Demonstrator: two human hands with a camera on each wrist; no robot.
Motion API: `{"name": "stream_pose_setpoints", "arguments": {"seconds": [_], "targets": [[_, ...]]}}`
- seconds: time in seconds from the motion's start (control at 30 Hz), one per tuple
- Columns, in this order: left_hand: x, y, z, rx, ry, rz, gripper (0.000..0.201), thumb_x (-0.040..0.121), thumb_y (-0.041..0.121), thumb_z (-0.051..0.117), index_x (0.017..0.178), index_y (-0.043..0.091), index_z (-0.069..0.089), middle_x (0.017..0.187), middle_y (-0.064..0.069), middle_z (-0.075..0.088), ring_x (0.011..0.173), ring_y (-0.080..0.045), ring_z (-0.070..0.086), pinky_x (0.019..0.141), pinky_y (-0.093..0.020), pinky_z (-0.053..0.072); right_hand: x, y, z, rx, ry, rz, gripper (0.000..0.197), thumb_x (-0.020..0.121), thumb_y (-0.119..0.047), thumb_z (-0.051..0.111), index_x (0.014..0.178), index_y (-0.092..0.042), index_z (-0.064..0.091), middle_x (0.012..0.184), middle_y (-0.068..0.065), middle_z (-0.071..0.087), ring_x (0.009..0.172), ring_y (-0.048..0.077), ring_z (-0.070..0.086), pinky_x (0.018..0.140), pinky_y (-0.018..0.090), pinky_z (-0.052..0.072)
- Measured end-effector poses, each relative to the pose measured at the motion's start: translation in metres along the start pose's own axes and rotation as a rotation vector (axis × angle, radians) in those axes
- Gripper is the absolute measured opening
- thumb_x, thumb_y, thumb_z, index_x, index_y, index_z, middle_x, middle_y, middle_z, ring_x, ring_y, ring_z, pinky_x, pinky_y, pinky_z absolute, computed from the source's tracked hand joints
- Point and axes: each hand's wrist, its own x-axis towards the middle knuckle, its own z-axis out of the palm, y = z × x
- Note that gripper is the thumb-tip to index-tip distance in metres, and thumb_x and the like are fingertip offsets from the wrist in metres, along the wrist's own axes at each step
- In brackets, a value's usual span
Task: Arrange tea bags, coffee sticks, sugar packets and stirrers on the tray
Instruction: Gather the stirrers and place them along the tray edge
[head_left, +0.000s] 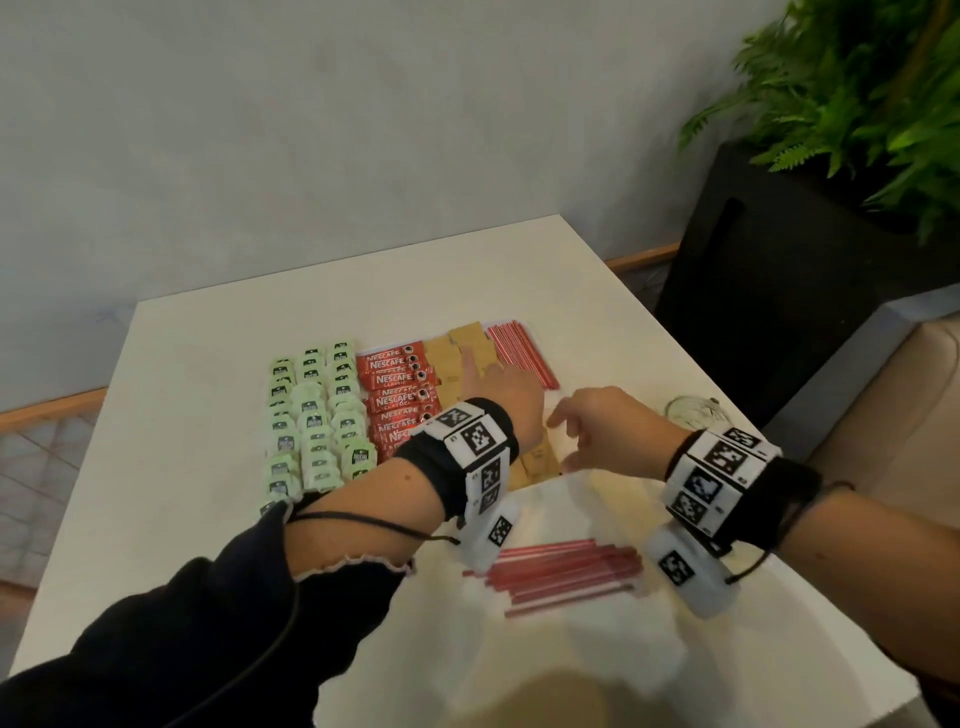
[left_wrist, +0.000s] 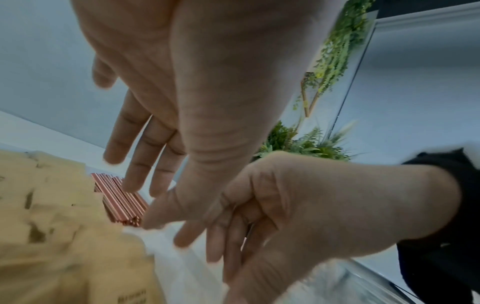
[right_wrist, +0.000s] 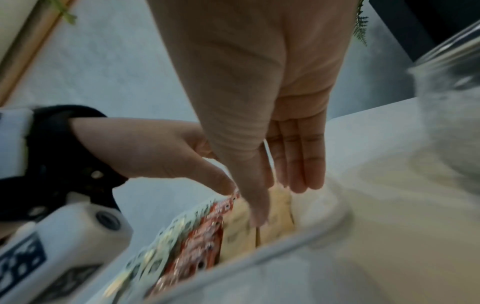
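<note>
Four bands of supplies fill the middle of the head view: pale green tea bags (head_left: 311, 415) at the left, red Nescafé coffee sticks (head_left: 400, 395) next, tan paper sugar packets (head_left: 457, 358) after them, and a row of red stirrers (head_left: 524, 353) at the right edge. They lie in a shallow clear tray (right_wrist: 272, 244), whose rim shows only in the right wrist view, on a white square table (head_left: 182, 389). A second, loose bundle of red stirrers (head_left: 561, 571) lies lower in the frame, below both wrists. The left hand (head_left: 506, 395) reaches over the sugar packets with fingers straight and slightly spread, holding nothing. The right hand (head_left: 602, 431), just to its right, hovers with fingers relaxed and apart, also holding nothing. A clear glass jar (head_left: 691, 410) stands at centre right, and a green fern in a black planter (head_left: 779, 249) fills the upper right.
</note>
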Motion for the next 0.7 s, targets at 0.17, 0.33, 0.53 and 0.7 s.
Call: {"name": "stream_pose_setpoints", "arguments": {"seconds": [0.17, 0.33, 0.53, 0.7], "targets": [[-0.052, 0.011, 0.024, -0.055, -0.057, 0.18, 0.04, 0.091, 0.036, 0.06, 0.123, 0.012, 0.055, 0.115, -0.006, 0.061, 0.103, -0.026, 0.059, 0.084, -0.036, 0.045, -0.055, -0.008, 0.027, -0.02, -0.253, -0.073, 0.067, 0.067, -0.049, 0.082, 0.125, -0.025, 0.058, 0.111, -0.008, 0.056, 0.096, 0.01, 0.053, 0.079, 0.02, 0.041], [-0.08, 0.025, 0.056, -0.057, -0.193, 0.23, 0.052, 0.08, 0.044, 0.074, 0.118, 0.009, 0.061, 0.11, -0.006, 0.063, 0.094, -0.024, 0.063, 0.067, -0.03, 0.046, -0.076, -0.011, 0.044, -0.027, -0.231, -0.059, 0.081, 0.06, -0.048, 0.086, 0.129, -0.026, 0.049, 0.121, -0.011, 0.05, 0.1, 0.005, 0.043, 0.086, 0.02, 0.039], [-0.094, 0.043, 0.052, -0.012, -0.172, 0.232, 0.053, 0.075, 0.04, 0.077, 0.114, 0.011, 0.06, 0.095, -0.003, 0.06, 0.079, -0.02, 0.056, 0.058, -0.027, 0.041, -0.077, -0.015, 0.052, -0.038, -0.175, -0.042, 0.065, 0.06, -0.038, 0.088, 0.116, -0.023, 0.057, 0.107, -0.009, 0.051, 0.091, 0.007, 0.045, 0.077, 0.019, 0.035], [-0.101, 0.056, 0.057, 0.05, -0.192, 0.244, 0.04, 0.083, 0.036, 0.07, 0.113, 0.01, 0.061, 0.09, -0.004, 0.055, 0.076, -0.021, 0.053, 0.063, -0.031, 0.042, -0.071, -0.022, 0.051, -0.046, -0.173, 0.012, 0.04, 0.063, -0.031, 0.087, 0.097, -0.019, 0.069, 0.082, -0.011, 0.054, 0.077, 0.01, 0.05, 0.056, 0.015, 0.031]]}}
